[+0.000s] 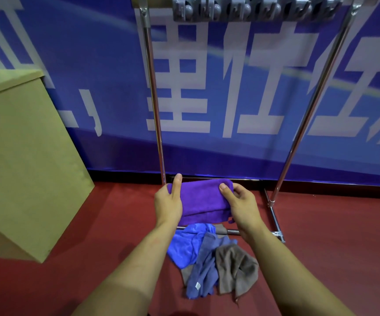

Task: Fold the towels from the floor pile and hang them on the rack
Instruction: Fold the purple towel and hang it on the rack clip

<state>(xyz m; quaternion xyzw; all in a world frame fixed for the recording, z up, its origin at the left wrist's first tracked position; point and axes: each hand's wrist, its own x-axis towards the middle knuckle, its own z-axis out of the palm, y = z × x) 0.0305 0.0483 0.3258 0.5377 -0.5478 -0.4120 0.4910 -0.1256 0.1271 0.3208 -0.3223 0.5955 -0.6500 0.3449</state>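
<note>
A folded purple towel (201, 199) is held in the air between both hands, in front of the chrome rack (156, 106). My left hand (168, 201) grips its left end with the thumb lying on top. My right hand (241, 205) grips its right end, thumb pressed on the upper fold. Below my hands a pile lies on the red floor: a bright blue towel (186, 245), a grey-blue towel (205, 270) and a brown towel (239, 267). A grey strip of hooks (252, 9) runs along the rack's top.
A tan cardboard box (22, 160) stands at the left. A blue banner with white characters (230, 87) covers the wall behind the rack. The rack's foot bar (275, 222) runs along the floor at the right of the pile.
</note>
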